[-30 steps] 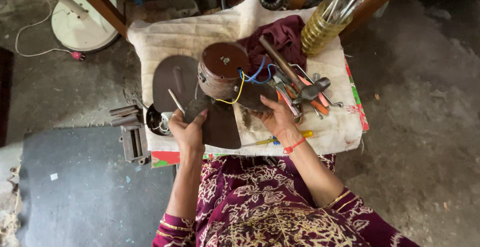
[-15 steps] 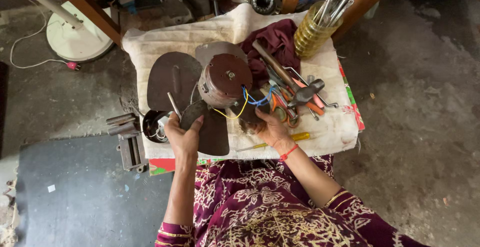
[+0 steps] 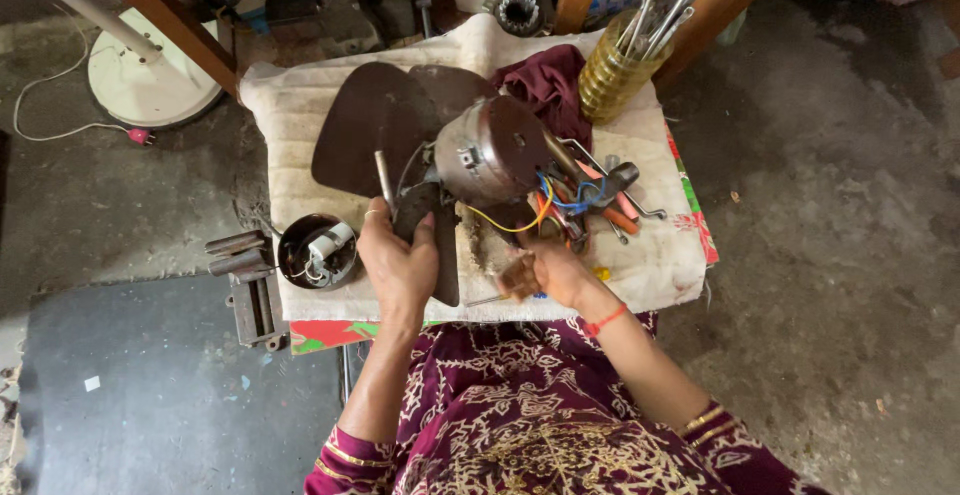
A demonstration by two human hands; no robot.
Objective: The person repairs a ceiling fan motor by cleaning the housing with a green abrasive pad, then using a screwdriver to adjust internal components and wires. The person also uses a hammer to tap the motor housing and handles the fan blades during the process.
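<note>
A brown fan motor with dark brown blades lies tilted on a cloth-covered low table. Coloured wires trail from the motor. My left hand grips the lower blade near the hub, beside a thin metal rod. My right hand holds a small brown part just below the motor, next to the wires. Pliers and screwdrivers with orange grips lie to the right of the motor.
A black round cap holding a white part sits at the table's left edge. A yellow jar of tools and a maroon cloth stand at the back. A metal vise and a white fan base are on the floor to the left.
The motor has been tipped up and over, its rounded side now facing me. My right hand has drawn back toward me from the wires with a small brown part in it.
</note>
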